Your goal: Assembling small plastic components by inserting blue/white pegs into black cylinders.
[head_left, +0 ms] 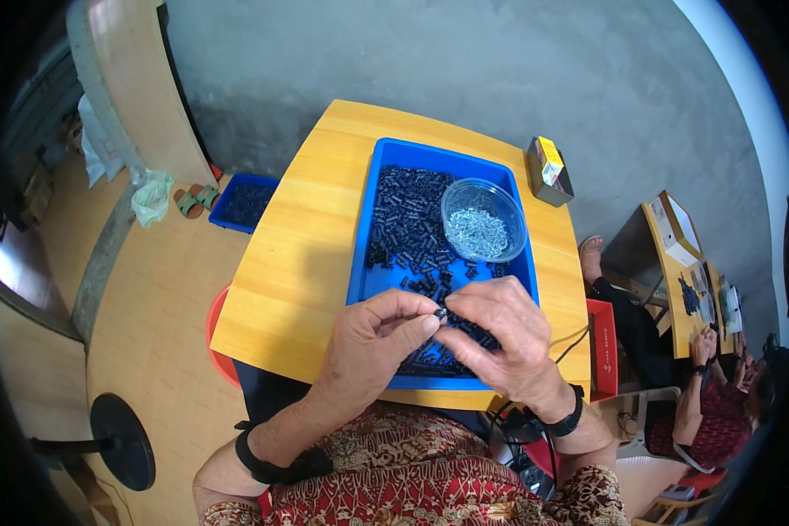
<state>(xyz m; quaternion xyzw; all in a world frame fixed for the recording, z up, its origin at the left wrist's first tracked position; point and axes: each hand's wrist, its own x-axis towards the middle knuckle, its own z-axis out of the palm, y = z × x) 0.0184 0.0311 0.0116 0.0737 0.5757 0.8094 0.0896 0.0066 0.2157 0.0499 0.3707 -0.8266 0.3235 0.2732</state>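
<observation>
Over the near part of a blue tray (pixel 380 280), my two hands meet fingertip to fingertip. My left hand (pixel 370 344) is closed in a pinch on a small black plastic part (pixel 440 313), which has a shiny spot. The thumb and forefinger of my right hand (pixel 507 337) are pressed together at the same part; whatever they grip is hidden. Many short black tubular plastic parts (pixel 405 210) are heaped in the tray. A clear round tub (pixel 519 230) stands on them at the right, holding small silvery metal pieces (pixel 476 234) that look like screws.
The tray rests on a yellow wooden table (pixel 276 272). A dark box (pixel 552 188) with a yellow packet is at its far right corner. Another blue tray (pixel 244 203) and a red basin (pixel 223 337) lie left; a red crate (pixel 603 351) and a seated co-worker (pixel 706 412) are right.
</observation>
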